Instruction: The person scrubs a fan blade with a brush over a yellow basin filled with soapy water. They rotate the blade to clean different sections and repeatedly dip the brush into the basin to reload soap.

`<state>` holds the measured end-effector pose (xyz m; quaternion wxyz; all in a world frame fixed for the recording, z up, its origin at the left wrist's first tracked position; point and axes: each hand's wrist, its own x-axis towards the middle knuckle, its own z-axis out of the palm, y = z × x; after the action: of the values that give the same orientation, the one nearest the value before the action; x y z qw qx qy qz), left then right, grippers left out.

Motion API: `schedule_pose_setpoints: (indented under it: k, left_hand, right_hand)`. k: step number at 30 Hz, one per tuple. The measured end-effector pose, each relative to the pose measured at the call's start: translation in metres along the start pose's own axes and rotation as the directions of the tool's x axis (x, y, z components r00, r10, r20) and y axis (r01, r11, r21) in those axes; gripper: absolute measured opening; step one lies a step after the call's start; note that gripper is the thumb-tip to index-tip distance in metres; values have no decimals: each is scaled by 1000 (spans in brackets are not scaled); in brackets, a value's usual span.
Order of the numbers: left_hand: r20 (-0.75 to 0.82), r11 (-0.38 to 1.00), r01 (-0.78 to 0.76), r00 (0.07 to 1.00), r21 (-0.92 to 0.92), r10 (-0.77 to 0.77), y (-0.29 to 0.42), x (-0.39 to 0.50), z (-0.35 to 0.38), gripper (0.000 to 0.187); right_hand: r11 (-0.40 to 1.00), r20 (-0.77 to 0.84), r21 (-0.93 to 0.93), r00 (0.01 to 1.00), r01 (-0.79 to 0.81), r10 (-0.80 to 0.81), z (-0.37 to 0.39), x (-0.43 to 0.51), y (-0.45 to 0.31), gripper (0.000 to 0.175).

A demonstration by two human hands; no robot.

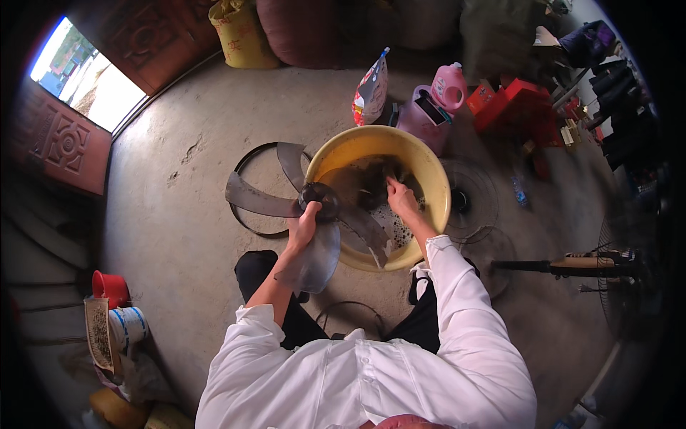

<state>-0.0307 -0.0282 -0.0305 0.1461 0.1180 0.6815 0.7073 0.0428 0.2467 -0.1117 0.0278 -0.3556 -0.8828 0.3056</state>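
With my left hand (303,225) I grip the hub of a dirty plastic fan blade (262,201), thumb on top of the hub. The blade has several vanes and is held tilted over the left rim of a yellow plastic basin (440,198). Inside the basin, my right hand (402,199) is closed on a dark object (390,170), perhaps a brush or cloth, too blurred to name. Foamy, murky water (399,228) lies below it. A dark ring (252,234) rests on the floor beneath the vanes.
Beyond the basin stand a detergent bag (371,91), a pink jug (449,86) and a pink container with a phone (430,111) on it. Wire fan guards (485,187) and a fan stand (568,266) are at the right. A red bucket (110,289) stands far left.
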Motion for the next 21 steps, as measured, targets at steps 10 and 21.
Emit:
schedule_pose_setpoints:
  k: [10, 21]
  left_hand:
    - [8, 1000, 19, 1000, 2, -19, -4, 3, -1, 22]
    - [-25, 997, 65, 997, -28, -66, -18, 7, -3, 19]
  right_hand:
    - [867, 170, 406, 908, 290, -383, 14, -17, -18, 34]
    - [921, 404, 360, 866, 147, -296, 6, -14, -11, 34]
